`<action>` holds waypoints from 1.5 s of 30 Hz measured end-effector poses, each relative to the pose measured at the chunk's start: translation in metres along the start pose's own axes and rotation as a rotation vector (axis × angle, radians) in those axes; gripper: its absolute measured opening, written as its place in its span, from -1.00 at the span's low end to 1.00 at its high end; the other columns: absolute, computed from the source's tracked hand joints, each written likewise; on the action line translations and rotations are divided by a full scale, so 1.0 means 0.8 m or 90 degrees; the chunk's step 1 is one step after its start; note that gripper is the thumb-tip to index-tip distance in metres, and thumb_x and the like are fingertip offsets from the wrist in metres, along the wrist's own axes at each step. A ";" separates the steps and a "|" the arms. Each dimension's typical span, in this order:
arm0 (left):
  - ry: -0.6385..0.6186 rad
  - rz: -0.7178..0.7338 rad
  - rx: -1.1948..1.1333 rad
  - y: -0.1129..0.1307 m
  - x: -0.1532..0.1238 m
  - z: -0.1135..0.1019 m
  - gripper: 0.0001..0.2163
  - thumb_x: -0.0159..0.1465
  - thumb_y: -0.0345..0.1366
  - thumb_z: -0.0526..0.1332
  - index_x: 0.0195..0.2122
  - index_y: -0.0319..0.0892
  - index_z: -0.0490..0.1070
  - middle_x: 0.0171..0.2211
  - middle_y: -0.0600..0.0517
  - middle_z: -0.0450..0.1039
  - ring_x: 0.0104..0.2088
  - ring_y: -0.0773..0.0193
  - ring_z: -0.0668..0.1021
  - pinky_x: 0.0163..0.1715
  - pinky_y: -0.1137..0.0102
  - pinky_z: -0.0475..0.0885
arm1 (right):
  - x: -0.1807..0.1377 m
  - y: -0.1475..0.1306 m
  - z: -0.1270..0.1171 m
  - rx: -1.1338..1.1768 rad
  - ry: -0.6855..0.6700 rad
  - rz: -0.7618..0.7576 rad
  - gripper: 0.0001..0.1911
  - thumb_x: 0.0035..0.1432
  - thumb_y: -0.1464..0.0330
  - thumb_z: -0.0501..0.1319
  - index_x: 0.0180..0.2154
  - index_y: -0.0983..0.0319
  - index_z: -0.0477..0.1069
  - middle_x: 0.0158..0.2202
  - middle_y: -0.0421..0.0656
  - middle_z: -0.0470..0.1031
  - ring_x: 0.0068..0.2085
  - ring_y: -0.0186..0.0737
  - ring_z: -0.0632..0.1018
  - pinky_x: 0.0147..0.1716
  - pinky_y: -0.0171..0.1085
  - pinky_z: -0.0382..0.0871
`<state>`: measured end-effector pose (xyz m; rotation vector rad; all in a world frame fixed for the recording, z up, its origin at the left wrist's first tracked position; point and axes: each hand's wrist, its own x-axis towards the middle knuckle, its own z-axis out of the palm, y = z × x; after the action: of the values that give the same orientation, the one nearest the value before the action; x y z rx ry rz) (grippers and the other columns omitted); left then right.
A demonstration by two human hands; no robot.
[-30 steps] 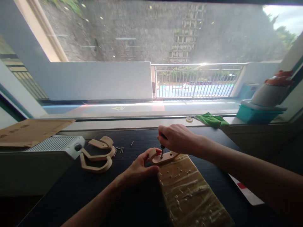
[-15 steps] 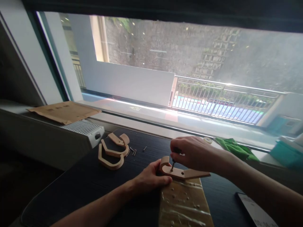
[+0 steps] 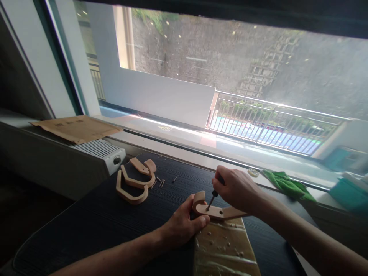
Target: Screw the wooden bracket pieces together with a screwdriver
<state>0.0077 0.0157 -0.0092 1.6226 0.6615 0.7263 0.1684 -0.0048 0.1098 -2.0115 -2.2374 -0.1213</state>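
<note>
A curved wooden hook (image 3: pixel 215 213) lies across the far end of a board wrapped in clear film (image 3: pixel 221 249). My left hand (image 3: pixel 182 221) is closed around the hook's curled end, its thumb against the near side by the board's edge. My right hand (image 3: pixel 234 188) grips the dark handle of a screwdriver (image 3: pixel 212 200). The screwdriver leans to the right, its tip at the hole nearest the curl. A second hole in the hook shows dark and open. Whether a screw sits under the tip is too small to tell.
Several loose wooden hooks (image 3: pixel 132 198) lie at the left of the dark table (image 3: pixel 94 226), beside several screws (image 3: pixel 162 183). A tape roll (image 3: pixel 253 172) and green cloth (image 3: pixel 287 185) are on the sill. A brown envelope (image 3: pixel 77 128) rests on the left ledge.
My right hand has shifted slightly right and the screwdriver now leans more, with more of its shaft and handle showing. My left hand still holds the hook. The view has shifted slightly.
</note>
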 end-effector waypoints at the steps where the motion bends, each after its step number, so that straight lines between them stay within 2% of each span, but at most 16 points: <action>1: 0.002 0.013 0.012 0.000 0.000 0.000 -0.80 0.12 -0.35 0.20 -0.23 -0.17 0.27 -0.37 0.09 0.28 -0.32 0.29 0.34 -0.27 0.44 0.27 | -0.001 -0.001 -0.003 -0.005 -0.004 -0.009 -0.77 0.17 0.25 -0.01 -0.40 0.21 0.33 -0.55 -0.21 0.41 -0.57 -0.36 0.30 -0.57 -0.33 -0.03; 6: -0.003 0.036 0.010 -0.006 0.000 0.002 -0.81 0.15 -0.37 0.17 -0.20 -0.17 0.22 -0.36 0.10 0.27 -0.33 0.31 0.33 -0.29 0.45 0.27 | -0.009 -0.003 -0.035 0.000 -0.079 -0.170 -0.88 0.10 0.28 0.10 -0.34 0.13 0.37 -0.51 -0.27 0.43 -0.54 -0.38 0.32 -0.58 -0.36 -0.02; 10: -0.007 0.041 0.007 -0.011 -0.001 0.002 -0.82 0.15 -0.39 0.16 -0.22 -0.16 0.21 -0.37 0.11 0.26 -0.34 0.33 0.32 -0.30 0.46 0.26 | -0.009 -0.001 -0.046 0.035 -0.129 -0.234 -0.87 0.14 0.29 0.07 -0.37 0.13 0.37 -0.50 -0.28 0.43 -0.53 -0.39 0.30 -0.58 -0.38 0.02; 13: -0.007 0.051 0.013 -0.013 -0.001 0.001 -0.81 0.15 -0.39 0.17 -0.21 -0.16 0.21 -0.36 0.11 0.26 -0.33 0.32 0.33 -0.29 0.45 0.27 | -0.007 0.002 -0.039 0.062 -0.123 -0.226 -0.84 0.16 0.29 0.05 -0.37 0.16 0.36 -0.50 -0.25 0.42 -0.51 -0.37 0.32 -0.55 -0.36 0.06; 17: 0.006 0.047 0.027 -0.013 0.000 0.001 -0.81 0.13 -0.39 0.17 -0.22 -0.17 0.23 -0.37 0.11 0.25 -0.35 0.32 0.32 -0.30 0.45 0.27 | -0.007 0.007 -0.025 0.108 -0.102 -0.147 -0.82 0.17 0.26 0.04 -0.32 0.18 0.35 -0.44 -0.21 0.46 -0.45 -0.34 0.39 -0.50 -0.35 0.10; 20: 0.013 0.057 0.033 -0.013 0.002 0.002 -0.81 0.12 -0.39 0.17 -0.23 -0.17 0.24 -0.37 0.11 0.24 -0.35 0.32 0.32 -0.30 0.46 0.28 | -0.010 0.007 -0.026 0.090 -0.094 -0.112 -0.79 0.18 0.23 0.02 -0.31 0.17 0.36 -0.45 -0.22 0.47 -0.45 -0.33 0.40 -0.51 -0.35 0.08; 22: 0.013 0.068 0.034 -0.014 0.002 0.002 -0.81 0.13 -0.39 0.17 -0.23 -0.17 0.24 -0.36 0.10 0.25 -0.34 0.32 0.32 -0.30 0.47 0.28 | -0.012 0.005 -0.034 0.041 -0.102 -0.122 -0.78 0.18 0.23 0.02 -0.34 0.16 0.37 -0.49 -0.25 0.45 -0.50 -0.35 0.38 -0.54 -0.35 0.04; 25: 0.010 0.073 0.039 -0.017 0.002 0.002 -0.81 0.15 -0.38 0.16 -0.21 -0.18 0.22 -0.33 0.09 0.26 -0.33 0.32 0.33 -0.30 0.46 0.28 | -0.015 -0.002 -0.047 -0.016 -0.115 -0.194 -0.77 0.20 0.27 -0.01 -0.37 0.15 0.38 -0.50 -0.27 0.44 -0.53 -0.37 0.34 -0.56 -0.35 0.01; 28: 0.010 0.075 0.034 -0.019 0.002 0.003 -0.81 0.17 -0.37 0.15 -0.19 -0.18 0.21 -0.31 0.08 0.27 -0.31 0.31 0.34 -0.29 0.45 0.29 | -0.013 -0.007 -0.054 -0.024 -0.115 -0.274 -0.78 0.21 0.32 -0.01 -0.40 0.16 0.35 -0.46 -0.27 0.44 -0.50 -0.39 0.34 -0.55 -0.37 0.01; 30: 0.008 0.076 0.029 -0.018 0.001 0.003 -0.82 0.18 -0.37 0.14 -0.19 -0.18 0.21 -0.30 0.07 0.27 -0.30 0.31 0.34 -0.27 0.45 0.30 | -0.010 -0.009 -0.053 -0.023 -0.122 -0.295 -0.80 0.21 0.34 0.00 -0.41 0.18 0.33 -0.46 -0.27 0.43 -0.48 -0.39 0.34 -0.54 -0.37 0.02; 33: 0.008 0.076 0.037 -0.017 0.002 0.003 -0.82 0.18 -0.37 0.15 -0.19 -0.19 0.20 -0.32 0.08 0.26 -0.30 0.32 0.33 -0.26 0.44 0.30 | -0.006 -0.008 -0.041 -0.023 -0.107 -0.270 -0.79 0.21 0.33 0.00 -0.43 0.20 0.31 -0.48 -0.25 0.43 -0.48 -0.39 0.34 -0.53 -0.37 0.02; 37: 0.014 0.079 0.057 -0.018 0.002 0.003 -0.82 0.17 -0.38 0.15 -0.21 -0.19 0.21 -0.32 0.08 0.26 -0.31 0.32 0.33 -0.26 0.44 0.29 | -0.005 -0.006 -0.020 -0.025 -0.034 -0.155 -0.76 0.22 0.26 -0.02 -0.42 0.20 0.31 -0.55 -0.26 0.41 -0.57 -0.38 0.28 -0.57 -0.34 -0.03; 40: 0.019 0.082 0.060 -0.018 0.001 0.002 -0.81 0.16 -0.39 0.16 -0.20 -0.19 0.22 -0.28 0.06 0.28 -0.29 0.31 0.34 -0.26 0.44 0.29 | -0.007 -0.007 -0.018 -0.044 -0.012 -0.104 -0.71 0.22 0.23 -0.04 -0.45 0.20 0.30 -0.61 -0.27 0.37 -0.61 -0.39 0.22 -0.60 -0.33 -0.08; 45: 0.014 0.074 0.030 -0.013 0.000 0.003 -0.79 0.16 -0.36 0.16 -0.17 -0.18 0.24 -0.29 0.05 0.31 -0.28 0.29 0.38 -0.26 0.43 0.30 | -0.013 -0.013 -0.037 -0.060 -0.054 -0.195 -0.79 0.19 0.27 0.01 -0.43 0.18 0.31 -0.54 -0.27 0.39 -0.57 -0.38 0.26 -0.59 -0.34 -0.06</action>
<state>0.0092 0.0160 -0.0200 1.7087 0.6076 0.8188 0.1606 -0.0208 0.1377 -1.7311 -2.6265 -0.1757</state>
